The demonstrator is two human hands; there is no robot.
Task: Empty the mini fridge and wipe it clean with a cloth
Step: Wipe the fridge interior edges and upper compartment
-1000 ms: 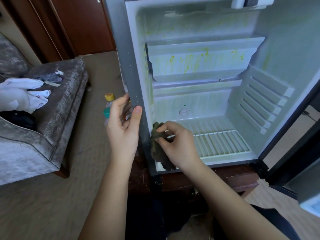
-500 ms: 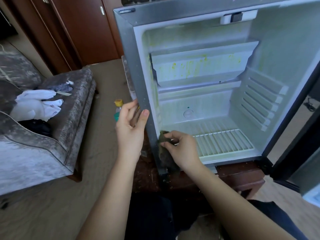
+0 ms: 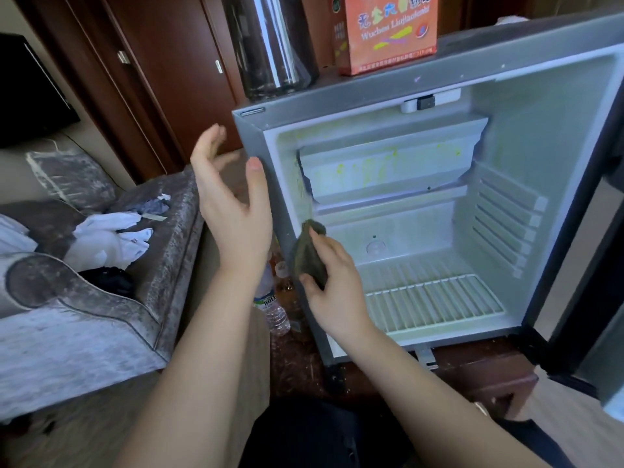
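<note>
- One grey sofa [image 3: 67, 332] is sitting at nine o'clock in the view, with a heap of white clothes [image 3: 108, 238] and one dark garment [image 3: 108, 282] lying on its seat. A strip of carpet is lying open between it and the fridge.
- One left hand [image 3: 233, 211] is hovering released, fingers straight and spread, on the nine o'clock side of the mini fridge [image 3: 337, 103]. Its thumb tip is sitting at the cabinet's left front edge; whether it is touching cannot be told.
- Two bottles [image 3: 275, 309] are standing low beside the fridge's left wall, partly hidden behind the left forearm. The clear one is carrying a green-and-white label whose writing is too small to read.
- One dark green cloth [image 3: 309, 255] is being grasped by the right hand [image 3: 337, 292], thumb and curled fingers pinching it against the opening's left inner edge, at about eight o'clock of the opening.
- Inside, one freezer flap [image 3: 388, 170] at twelve o'clock is showing yellow-green spatter. One white wire rack [image 3: 435, 305] is lying at six o'clock, with open room above it.
- On the fridge top, one shiny metal cylinder [image 3: 270, 45] is standing at eleven o'clock. One orange box [image 3: 388, 32] at twelve is showing Chinese characters over a line beginning "Wuchen Liujiao", its end blurred.
- One door [image 3: 574, 282] is hanging open at three o'clock.
</note>
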